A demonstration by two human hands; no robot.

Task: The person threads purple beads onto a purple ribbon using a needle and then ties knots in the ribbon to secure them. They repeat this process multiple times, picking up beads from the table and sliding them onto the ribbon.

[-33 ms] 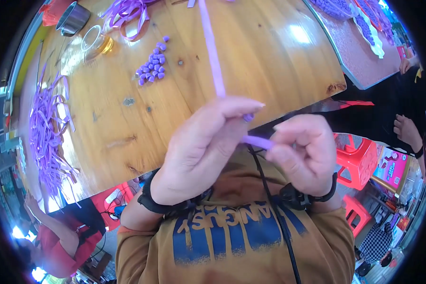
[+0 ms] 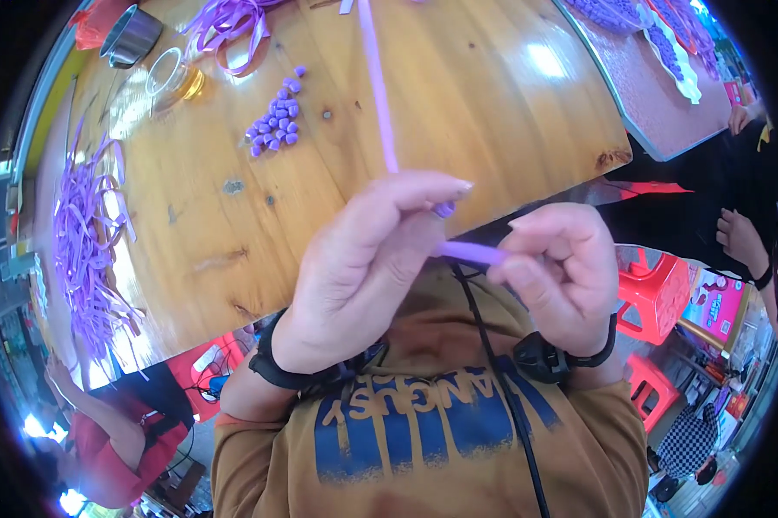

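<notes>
A long purple ribbon [image 2: 377,86] runs from the far edge of the table down to my left hand [image 2: 354,259], which is closed on it just past the table's near edge. At those fingertips a small purple bead-like piece [image 2: 443,209] peeks out, mostly hidden by the fingers. Between my two hands a short stretch of ribbon is drawn out sideways. Its other end is pinched between thumb and forefinger of my right hand [image 2: 570,281]. Further up the table lies a pile of small purple bead-like pieces [image 2: 277,121].
Loose purple ribbons [image 2: 91,250] hang along the table's left side, and another bundle [image 2: 229,26] lies at the back. A clear cup [image 2: 171,78] of amber liquid stands beside a metal cup [image 2: 132,36]. Red stools [image 2: 657,293] and other people flank the wooden table [image 2: 493,112].
My left hand has shifted slightly left, while my right hand stays almost in place. The stretch of ribbon between them shows a little longer and lies flatter.
</notes>
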